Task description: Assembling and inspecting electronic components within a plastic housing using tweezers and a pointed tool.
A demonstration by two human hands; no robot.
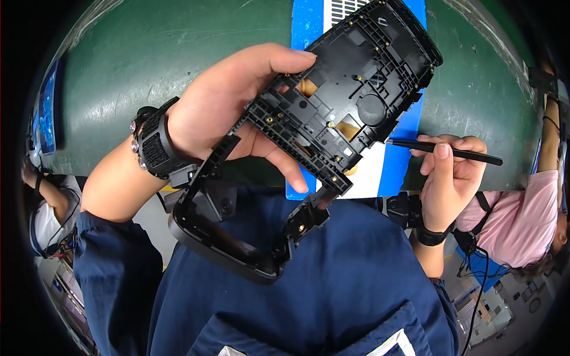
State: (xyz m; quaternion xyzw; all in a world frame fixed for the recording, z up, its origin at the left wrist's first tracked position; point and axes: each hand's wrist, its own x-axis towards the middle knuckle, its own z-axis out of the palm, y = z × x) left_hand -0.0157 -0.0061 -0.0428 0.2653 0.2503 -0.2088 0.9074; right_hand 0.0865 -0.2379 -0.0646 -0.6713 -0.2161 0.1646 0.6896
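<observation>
Tilted across the middle is a black plastic housing [332, 89] with ribs, small brass inserts and several cut-outs; an open frame loop forms its lower left end. My left hand [222, 101] grips it from the left, thumb on its upper edge and fingers passing behind, partly hidden. My right hand [454, 175] pinches black tweezers [469, 155] between thumb and fingers. The tweezers' tip points left and lies close to the housing's right edge; whether it touches I cannot tell.
A blue mat [398, 169] with a white sheet [369, 172] lies under the housing on the green table [178, 47]. Another blue item [46, 113] is at the far left. People sit on both sides, a pink sleeve [510, 219] at right. A black cable [484, 279] hangs there.
</observation>
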